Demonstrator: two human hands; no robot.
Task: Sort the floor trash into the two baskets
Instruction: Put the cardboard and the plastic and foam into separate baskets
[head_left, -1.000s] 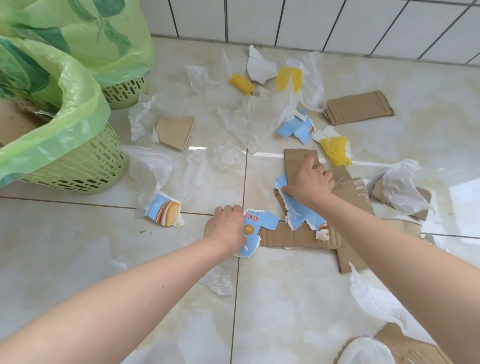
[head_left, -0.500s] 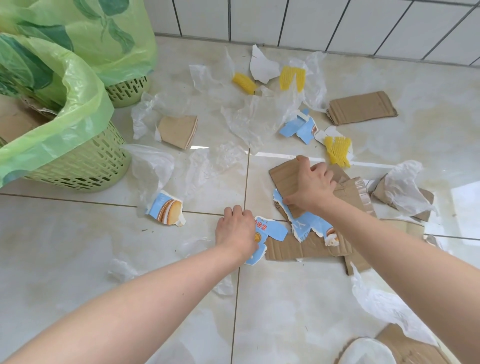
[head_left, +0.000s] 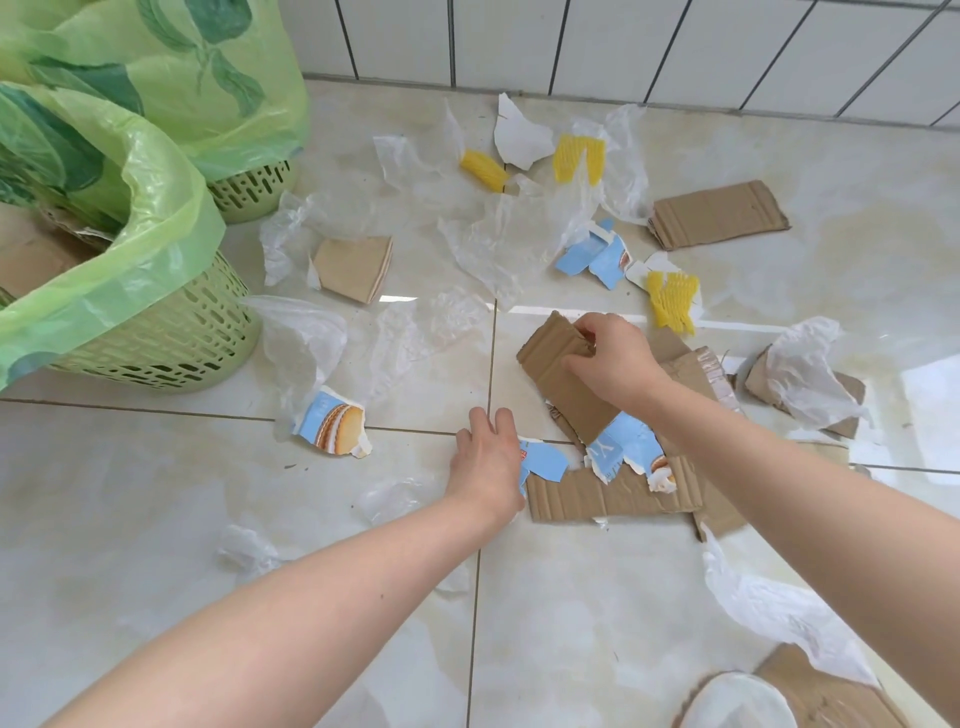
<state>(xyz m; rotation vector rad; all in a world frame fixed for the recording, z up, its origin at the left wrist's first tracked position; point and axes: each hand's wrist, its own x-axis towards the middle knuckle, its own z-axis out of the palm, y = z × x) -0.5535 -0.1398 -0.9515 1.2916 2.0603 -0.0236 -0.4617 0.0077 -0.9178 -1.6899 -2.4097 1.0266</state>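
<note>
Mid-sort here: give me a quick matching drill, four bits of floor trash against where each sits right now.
Things:
1. corrugated cardboard strip
2. torn blue wrapper scrap
3. flattened paper cup
4. yellow foam net

Places:
A. on the floor, near the front basket
B. pinched in the right hand
C. on the floor beyond the right hand, toward the wall
D. partly under the left hand

Pairs: 1-B, 2-D, 3-A, 4-C
</note>
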